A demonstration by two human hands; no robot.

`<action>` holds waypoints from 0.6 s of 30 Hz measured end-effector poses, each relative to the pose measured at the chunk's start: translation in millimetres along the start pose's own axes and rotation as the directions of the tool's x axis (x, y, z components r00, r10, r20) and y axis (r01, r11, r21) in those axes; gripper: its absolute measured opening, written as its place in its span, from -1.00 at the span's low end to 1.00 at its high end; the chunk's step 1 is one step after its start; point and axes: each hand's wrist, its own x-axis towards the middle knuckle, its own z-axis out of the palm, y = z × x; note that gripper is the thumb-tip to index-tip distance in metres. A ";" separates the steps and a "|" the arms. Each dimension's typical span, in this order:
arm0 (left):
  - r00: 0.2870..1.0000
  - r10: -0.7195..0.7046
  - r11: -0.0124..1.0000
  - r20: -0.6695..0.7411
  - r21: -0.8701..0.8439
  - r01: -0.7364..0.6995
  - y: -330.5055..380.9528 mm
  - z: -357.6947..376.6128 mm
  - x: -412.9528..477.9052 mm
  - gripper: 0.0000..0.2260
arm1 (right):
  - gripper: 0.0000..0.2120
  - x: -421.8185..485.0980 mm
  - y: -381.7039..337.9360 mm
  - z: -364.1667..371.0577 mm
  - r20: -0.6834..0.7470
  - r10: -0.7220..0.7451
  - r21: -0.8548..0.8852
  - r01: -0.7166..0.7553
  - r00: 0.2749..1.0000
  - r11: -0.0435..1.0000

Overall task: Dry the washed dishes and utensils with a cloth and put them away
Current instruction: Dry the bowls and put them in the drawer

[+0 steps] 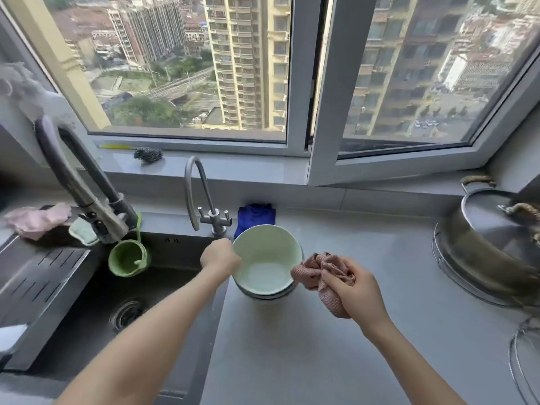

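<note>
Countertop [321,346]: grey, with bare room in front of and to the right of the bowls; the nearest open surface for working.
Sink [58,331]: dark basin on the left; its edge runs just left of the bowls, so anything slid that way could drop in.
Steel pot [491,238]: lidded, on the far right of the counter, well apart from the bowls.
Stack of pale green bowls [263,258]: upright on the counter beside the sink edge, at least three nested, the top one facing up and showing no cloth inside.
Gooseneck tap [194,182]: just behind the stack to its left, with a blue cloth [255,214] behind the bowls; little clearance at the back.
Left hand [220,260]: fingers curled over the left rim of the top bowl, gripping it.
Right hand [350,287]: fingers closed round a bunched pink cloth [318,270], held just beside the stack's right rim, seemingly not yet touching it.
Step in hand: likely the start of drying the top bowl.
Next move: probably lift or tilt that bowl off the stack, toward the open counter and away from the tap, then bring the cloth into it.
</note>
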 end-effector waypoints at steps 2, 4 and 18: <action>0.998 0.059 0.994 0.034 0.088 -0.062 4.0 -3.8 4.8 -0.98 | -0.81 5.9 3.5 0.0 -0.020 0.021 0.000 -0.021 1.000 1.000; 0.991 0.120 0.981 0.056 0.150 -0.127 7.4 -9.0 7.0 -0.95 | -0.82 8.9 6.4 0.8 -0.038 0.041 0.002 -0.041 0.998 0.999; 0.917 0.361 0.884 0.171 0.252 -0.395 40.6 -43.2 -1.5 -0.76 | -0.80 8.5 -6.0 7.7 -0.165 0.065 0.011 -0.064 0.984 0.998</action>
